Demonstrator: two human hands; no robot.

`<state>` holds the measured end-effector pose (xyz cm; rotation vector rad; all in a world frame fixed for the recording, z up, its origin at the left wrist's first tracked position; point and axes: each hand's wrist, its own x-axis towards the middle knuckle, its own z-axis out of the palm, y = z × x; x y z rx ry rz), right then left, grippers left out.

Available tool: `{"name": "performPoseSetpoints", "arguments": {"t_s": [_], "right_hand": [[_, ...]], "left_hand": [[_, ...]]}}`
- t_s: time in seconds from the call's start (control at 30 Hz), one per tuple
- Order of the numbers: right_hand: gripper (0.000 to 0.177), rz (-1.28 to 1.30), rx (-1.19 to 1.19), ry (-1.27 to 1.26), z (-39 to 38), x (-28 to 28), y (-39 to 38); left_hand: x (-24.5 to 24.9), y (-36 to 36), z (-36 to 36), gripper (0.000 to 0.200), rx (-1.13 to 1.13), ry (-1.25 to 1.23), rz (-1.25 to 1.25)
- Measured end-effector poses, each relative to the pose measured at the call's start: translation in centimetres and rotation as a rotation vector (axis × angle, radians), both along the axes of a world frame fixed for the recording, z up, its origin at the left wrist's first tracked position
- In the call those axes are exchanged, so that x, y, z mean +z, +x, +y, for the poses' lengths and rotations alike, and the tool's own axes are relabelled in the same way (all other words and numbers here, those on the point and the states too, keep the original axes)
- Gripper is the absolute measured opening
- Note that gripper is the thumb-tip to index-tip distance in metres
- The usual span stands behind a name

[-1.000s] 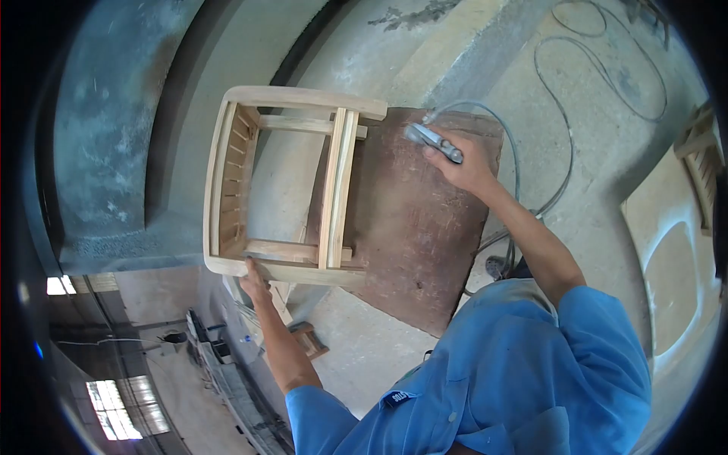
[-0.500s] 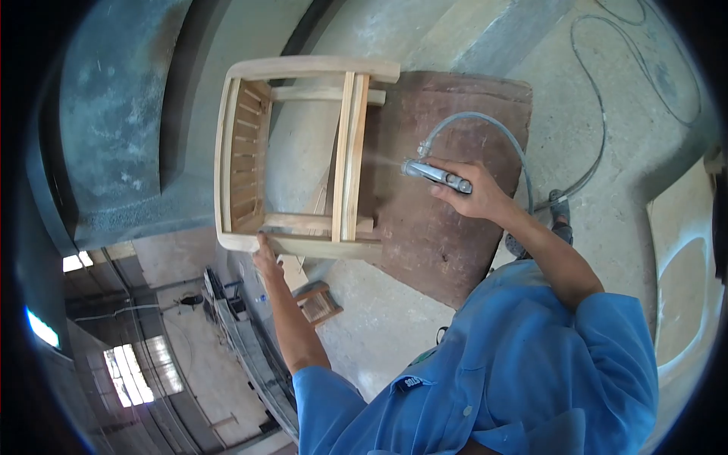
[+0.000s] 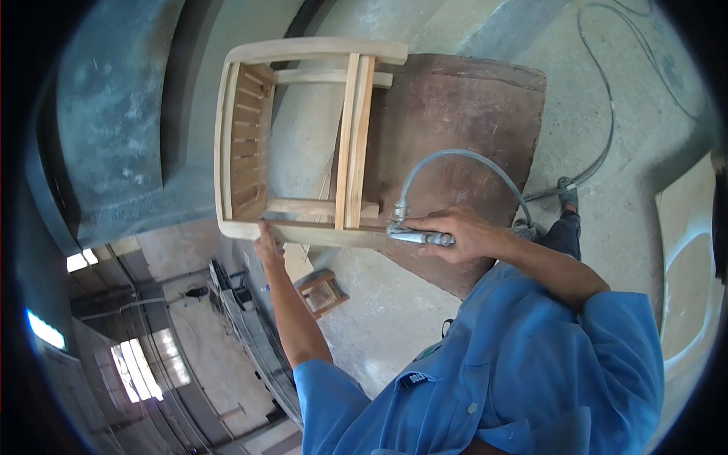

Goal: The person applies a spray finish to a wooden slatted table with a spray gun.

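A pale wooden chair frame (image 3: pixel 318 47) with a slatted panel (image 3: pixel 246 144) at its left end stands tilted in front of me. My left hand (image 3: pixel 268 246) grips its near rail close to the lower left corner, with some fingers hidden behind the wood. In my right hand (image 3: pixel 459 233) is a metal spray gun (image 3: pixel 415 236), its nozzle by the right end of that near rail. A grey hose (image 3: pixel 470 154) arches from the gun's fitting and runs back past my hand.
Beneath the chair frame lies a worn brown board (image 3: pixel 462 114) on the concrete floor. More hose (image 3: pixel 607 144) trails at the right, near my foot (image 3: pixel 567 193). A small slatted wooden piece (image 3: pixel 322 294) lies below my left hand. Bluish-grey panels (image 3: pixel 114 98) stand at the left.
My right hand has brought the spray gun down and slightly left, from facing the cross rails to the near rail's end. The mist seen earlier no longer shows. My left hand keeps its grip.
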<state>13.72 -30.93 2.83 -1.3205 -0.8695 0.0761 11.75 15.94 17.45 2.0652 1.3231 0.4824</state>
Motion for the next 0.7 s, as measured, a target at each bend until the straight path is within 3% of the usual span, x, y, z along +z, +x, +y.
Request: {"name": "performPoseSetpoints", "arguments": {"t_s": [0.17,0.33,0.4,0.5,0.7], "right_hand": [[0.048,0.239,-0.111,-0.042,-0.7,0.1,4.1],[0.05,0.415,-0.457,-0.082,-4.4,0.5,9.1],[0.049,0.396,-0.649,0.105,-5.1,0.0,10.2],[0.047,0.318,-0.723,0.12,-5.3,-1.2,10.8],[0.048,0.409,-0.693,0.05,-2.2,-4.3,12.4]], "left_hand": [[0.0,-0.3,-0.2,0.083,-0.02,0.001,-0.005],[0.3,-0.3,-1.1,0.086,-0.013,0.01,-0.006],[0.6,-0.2,-2.3,0.088,-0.019,-0.006,-0.002],[0.6,-0.4,-2.2,0.086,-0.037,0.021,-0.01],[0.4,-0.3,-1.8,0.079,-0.025,0.043,-0.002]]}}
